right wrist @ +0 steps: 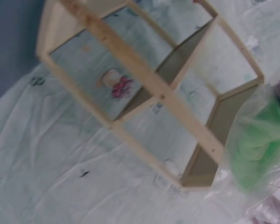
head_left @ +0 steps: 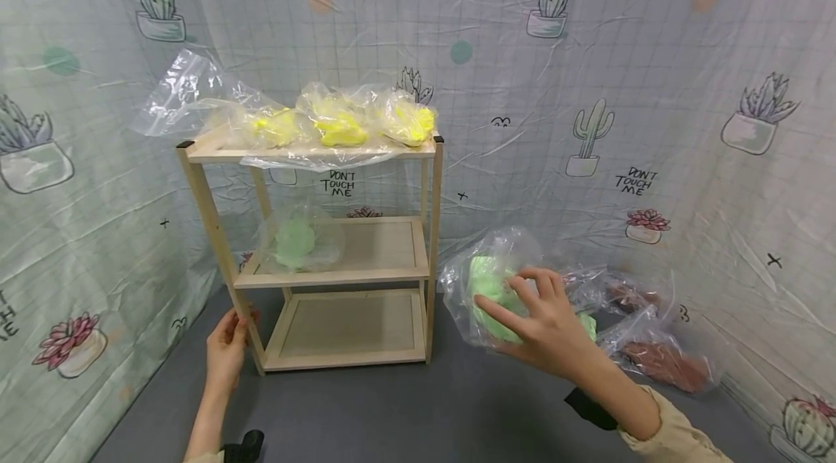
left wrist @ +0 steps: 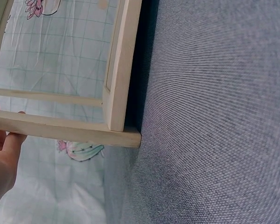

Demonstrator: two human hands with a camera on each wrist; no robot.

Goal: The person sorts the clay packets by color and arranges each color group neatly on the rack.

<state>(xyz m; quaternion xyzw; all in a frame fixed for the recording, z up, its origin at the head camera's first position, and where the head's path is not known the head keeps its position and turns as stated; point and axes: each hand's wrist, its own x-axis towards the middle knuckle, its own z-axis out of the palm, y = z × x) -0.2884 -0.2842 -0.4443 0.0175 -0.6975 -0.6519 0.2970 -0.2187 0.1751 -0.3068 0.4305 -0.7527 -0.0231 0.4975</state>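
Observation:
A three-tier wooden rack (head_left: 333,276) stands on the grey surface. My left hand (head_left: 225,347) grips its front left post (left wrist: 60,130) low down, with fingers round the wood. To the right of the rack, my right hand (head_left: 548,321) holds a clear plastic bag with something light green (head_left: 485,281) inside. That green bag (right wrist: 256,144) hangs at the edge of the right wrist view, where the fingertips are hard to make out. Another clear bag with green contents (head_left: 295,242) rests on the left of the middle tier.
Several clear bags with yellow contents (head_left: 339,128) lie along the top tier, plastic overhanging its edges. Right of the rack, bags with reddish-brown contents (head_left: 666,365) lie on the grey surface (head_left: 392,412). A piece of green (head_left: 588,325) shows behind my right hand. A cactus-print curtain (head_left: 496,85) encloses the space.

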